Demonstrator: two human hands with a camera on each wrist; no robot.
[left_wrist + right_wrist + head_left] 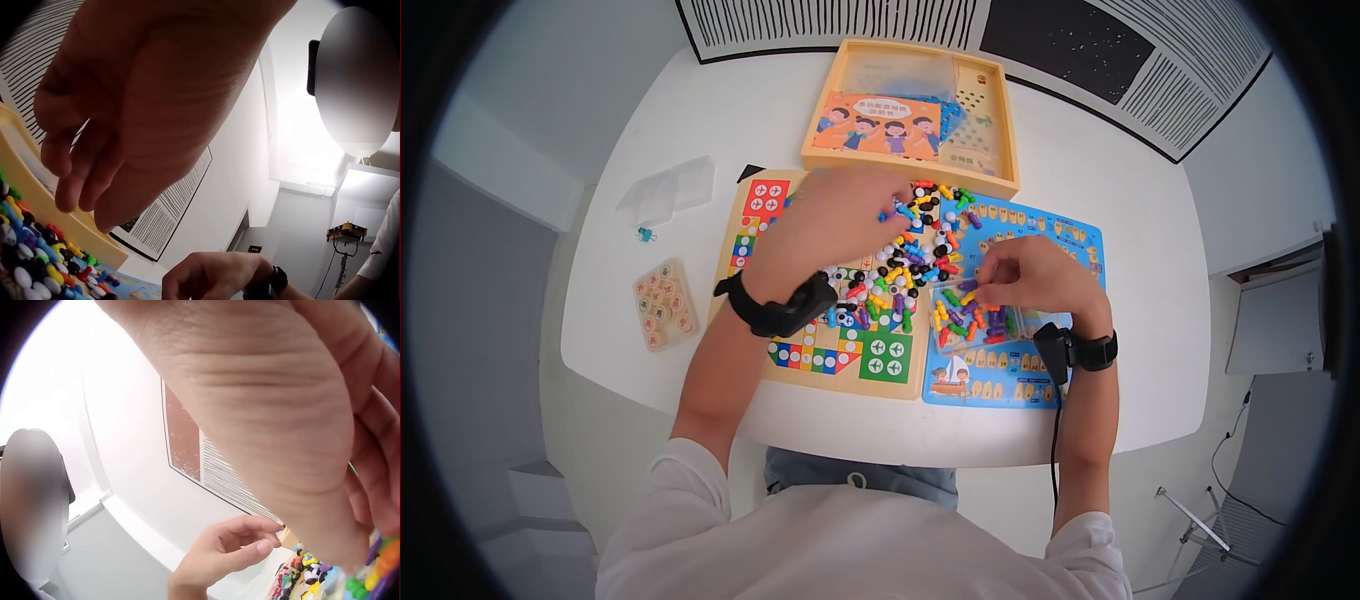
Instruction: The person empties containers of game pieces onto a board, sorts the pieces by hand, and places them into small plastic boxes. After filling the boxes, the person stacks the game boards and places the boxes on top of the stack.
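In the head view a heap of coloured, black and white game pegs (pixel 890 270) lies across a wooden board printed with coloured squares (pixel 800 357). My left hand (pixel 840 215) hovers over the heap's far end, its fingers loosely bent, with blue pegs right at the fingertips. The left wrist view shows nothing between those fingers. My right hand (pixel 1035 272) is over a clear plastic box (pixel 945 345) holding green, orange, yellow and purple pegs (pixel 975 320). Its fingers curl downward; I cannot tell whether a peg is between them.
The box rests on a blue printed board (pixel 1040 395). Behind stands a wooden tray (pixel 1010 150) with an orange booklet (pixel 875 128). On the left are clear lids (pixel 670 190), a small teal piece (pixel 645 235) and a clear case of round pieces (pixel 665 305).
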